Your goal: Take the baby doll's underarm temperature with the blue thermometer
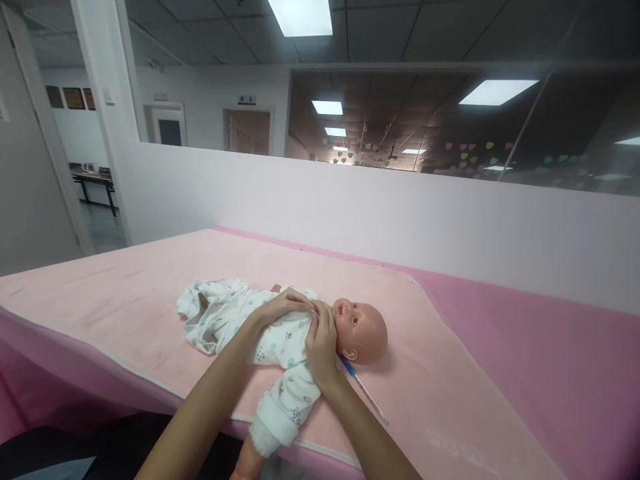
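A baby doll (367, 330) lies on its back, its bare head to the right, dressed in a white printed romper (285, 340). My left hand (287, 303) rests across the doll's chest, its fingers bent at the romper's collar. Against the neck is my right hand (321, 340), closed, with thumb and fingers at the same collar edge. The fingertips of both hands meet there and partly hide the cloth between them. One sleeved arm of the doll reaches toward me over the table edge. The romper's leg part lies loose and rumpled at the left.
A thin clear stick with a blue end (364, 387) lies beside the doll's head. Beneath is a pale pink mat (135, 287) over a darker pink cover (505, 320). A white half wall with a window (350, 207) stands behind the table. A doorway opens at left.
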Action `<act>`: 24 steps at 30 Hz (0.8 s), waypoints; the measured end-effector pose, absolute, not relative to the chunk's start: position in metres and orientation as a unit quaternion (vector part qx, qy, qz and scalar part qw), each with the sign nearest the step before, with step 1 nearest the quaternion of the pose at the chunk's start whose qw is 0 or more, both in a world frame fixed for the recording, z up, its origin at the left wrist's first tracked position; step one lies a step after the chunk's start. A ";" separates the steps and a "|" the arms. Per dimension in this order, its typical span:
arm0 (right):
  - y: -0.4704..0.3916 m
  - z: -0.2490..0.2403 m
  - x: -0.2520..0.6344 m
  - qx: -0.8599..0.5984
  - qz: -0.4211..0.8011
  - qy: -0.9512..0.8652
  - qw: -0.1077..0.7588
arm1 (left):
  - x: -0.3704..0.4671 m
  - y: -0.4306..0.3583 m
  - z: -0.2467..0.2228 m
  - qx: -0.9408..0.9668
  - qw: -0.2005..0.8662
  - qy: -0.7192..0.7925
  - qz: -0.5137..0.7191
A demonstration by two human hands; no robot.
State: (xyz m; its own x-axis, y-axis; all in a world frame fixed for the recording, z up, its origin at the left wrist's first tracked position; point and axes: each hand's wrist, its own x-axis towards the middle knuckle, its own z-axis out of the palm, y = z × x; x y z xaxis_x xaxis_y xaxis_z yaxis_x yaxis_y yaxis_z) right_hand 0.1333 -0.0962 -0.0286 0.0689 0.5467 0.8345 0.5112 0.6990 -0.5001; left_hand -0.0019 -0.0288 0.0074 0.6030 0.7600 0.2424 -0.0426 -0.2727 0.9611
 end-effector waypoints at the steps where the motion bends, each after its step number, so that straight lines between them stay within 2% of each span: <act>1: -0.096 -0.029 0.134 -0.390 0.020 -0.681 0.620 | -0.004 -0.030 0.008 0.703 0.552 0.257 0.368; 13: -0.101 -0.030 0.134 -0.364 0.009 -0.674 0.643 | -0.061 -0.051 0.020 0.746 0.542 0.280 0.268; 24: -0.102 -0.029 0.134 -0.345 -0.013 -0.696 0.630 | -0.062 -0.048 0.004 0.712 0.519 0.321 0.348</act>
State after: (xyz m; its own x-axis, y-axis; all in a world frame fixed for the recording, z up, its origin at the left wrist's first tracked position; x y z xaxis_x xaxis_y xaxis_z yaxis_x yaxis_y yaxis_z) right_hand 0.1342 -0.1021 -0.0294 0.0320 0.4632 0.8857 0.4959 0.7620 -0.4164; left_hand -0.0621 -0.0479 0.0036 0.5529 0.8172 0.1625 0.0960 -0.2563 0.9618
